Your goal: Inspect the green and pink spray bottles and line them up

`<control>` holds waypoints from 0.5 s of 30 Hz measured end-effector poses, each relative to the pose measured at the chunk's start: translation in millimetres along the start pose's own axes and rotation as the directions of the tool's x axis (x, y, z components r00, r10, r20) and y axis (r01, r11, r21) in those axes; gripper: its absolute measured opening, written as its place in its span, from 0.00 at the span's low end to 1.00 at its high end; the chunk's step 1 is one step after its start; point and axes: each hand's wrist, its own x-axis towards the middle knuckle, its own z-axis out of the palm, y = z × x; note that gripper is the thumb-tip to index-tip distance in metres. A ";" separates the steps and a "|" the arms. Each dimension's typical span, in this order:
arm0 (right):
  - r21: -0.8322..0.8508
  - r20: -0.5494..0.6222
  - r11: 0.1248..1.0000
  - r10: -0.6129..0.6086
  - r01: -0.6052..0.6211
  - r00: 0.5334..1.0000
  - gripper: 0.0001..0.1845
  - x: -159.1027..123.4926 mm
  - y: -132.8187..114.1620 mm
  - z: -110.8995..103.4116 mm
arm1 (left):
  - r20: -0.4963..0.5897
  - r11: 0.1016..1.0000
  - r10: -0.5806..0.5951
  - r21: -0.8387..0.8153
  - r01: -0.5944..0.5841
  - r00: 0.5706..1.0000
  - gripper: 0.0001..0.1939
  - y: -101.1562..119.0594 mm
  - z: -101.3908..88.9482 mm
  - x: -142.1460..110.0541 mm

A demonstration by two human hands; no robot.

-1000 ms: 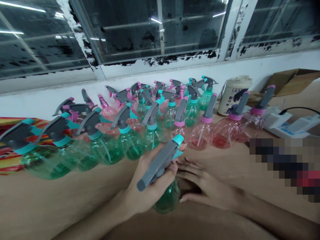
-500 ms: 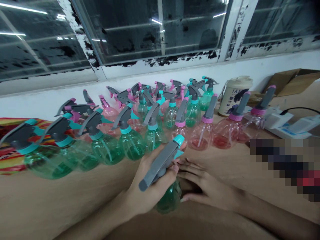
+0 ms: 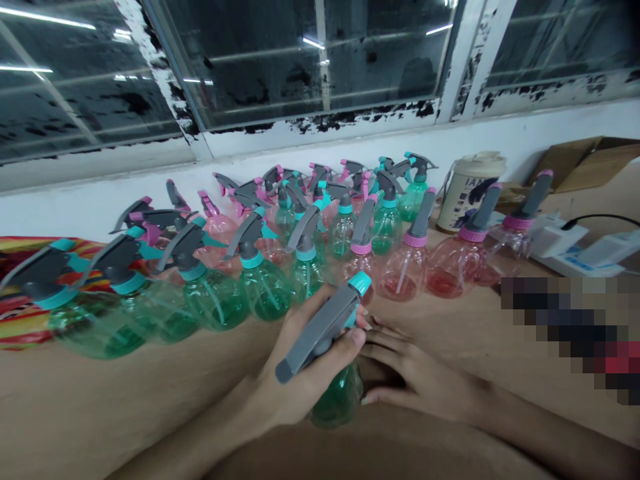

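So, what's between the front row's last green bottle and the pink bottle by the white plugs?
In the head view, three pink spray bottles stand between that green bottle and the pink one.

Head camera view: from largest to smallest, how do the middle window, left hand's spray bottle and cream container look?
1. Middle window
2. Held spray bottle, partly hidden by the left hand
3. Cream container

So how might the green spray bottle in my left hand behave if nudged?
The green spray bottle looks like thin see-through plastic, so it's probably light and may flex a little. Its bulky grey spray head sits high, so a nudge up there might tip it. The rounded sides suggest it could roll once down.
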 end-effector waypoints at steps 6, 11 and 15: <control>-0.034 0.025 0.999 0.017 -0.016 1.000 0.34 0.1 0.0 -0.1 | -0.025 0.997 0.052 0.055 -0.051 0.998 0.04 -0.3 0.3 1.1; -0.031 0.016 0.999 0.010 -0.010 1.000 0.34 -0.9 1.2 0.7 | -0.029 0.996 -0.005 0.092 0.007 1.000 0.09 -4.2 2.3 -1.3; -0.030 0.011 1.000 0.008 -0.008 1.000 0.34 -1.1 1.9 1.7 | -0.066 0.994 0.011 0.107 -0.003 0.998 0.05 -6.4 3.7 -2.3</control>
